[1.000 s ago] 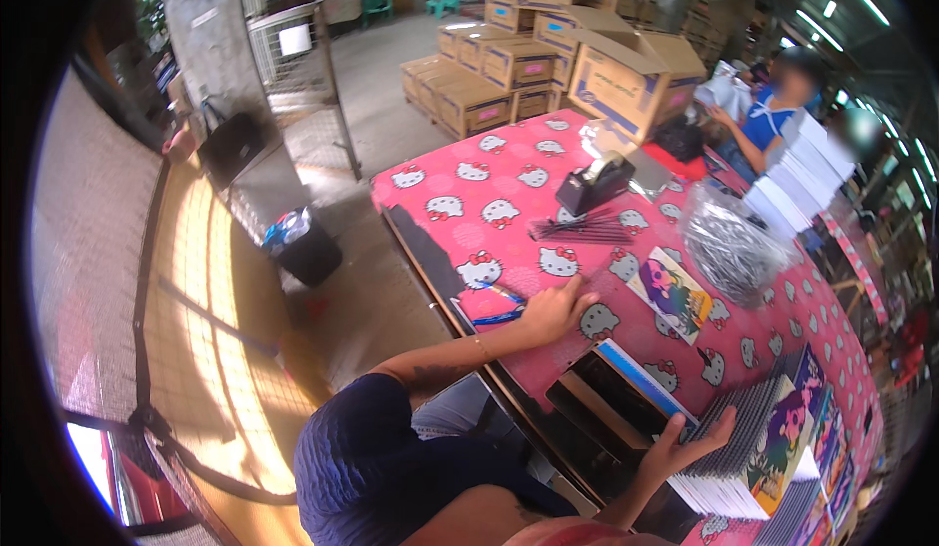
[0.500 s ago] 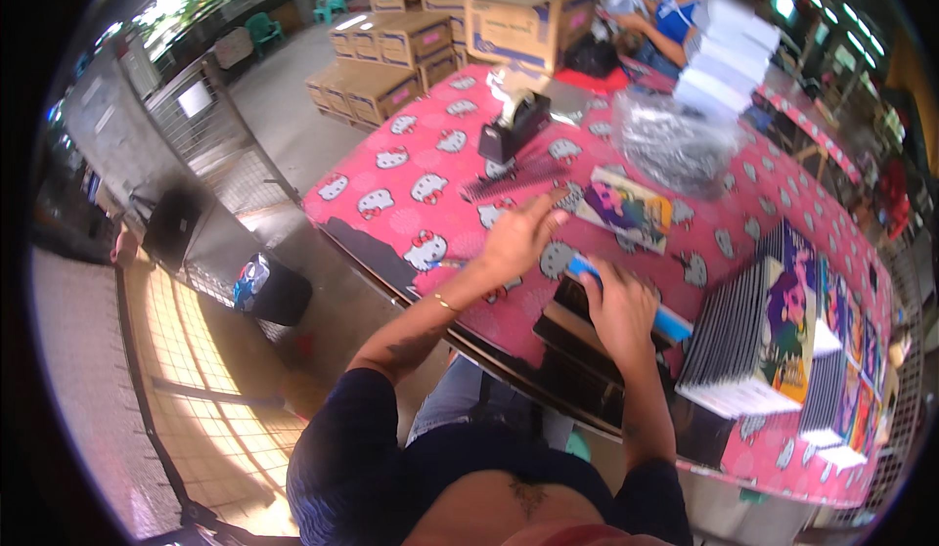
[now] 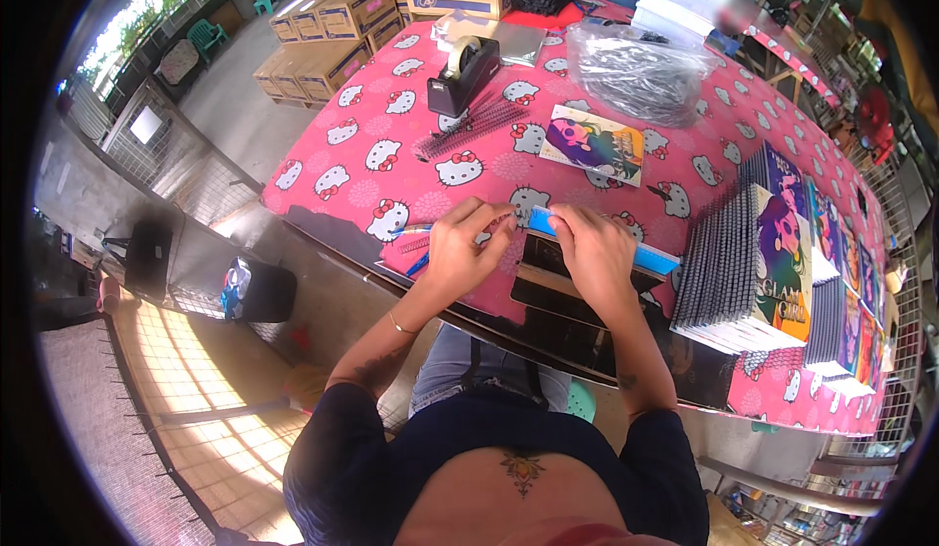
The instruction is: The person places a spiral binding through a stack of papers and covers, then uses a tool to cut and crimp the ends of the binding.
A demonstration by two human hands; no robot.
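- While the right hand (image 3: pixel 595 253) is clamped over the blue strip (image 3: pixel 657 261), thumb near its left end, the left hand (image 3: pixel 468 248) stands just beside that end.
- Left hand: thumb and forefinger drawn close together; whether anything is pinched between them, cannot tell. The two hands are near each other, a small gap between.
- Blue strip: lies slantwise by the table's near edge, along the far side of a dark box (image 3: pixel 548 280).
- Blue-handled tool (image 3: pixel 415 265): on the table (image 3: pixel 328 223), just left of the left hand, partly hidden.
- Coils (image 3: pixel 474 128): dark, loosely bunched, beyond the left hand, near the black tape dispenser (image 3: pixel 466 85).
- Notebook (image 3: pixel 594 147): single, flat, beyond the right hand, colourful cover up.
- Notebook stack (image 3: pixel 782 253): right of the right hand, coiled edges facing left.
- Clear bag (image 3: pixel 641 75): beyond the notebook, dark contents.
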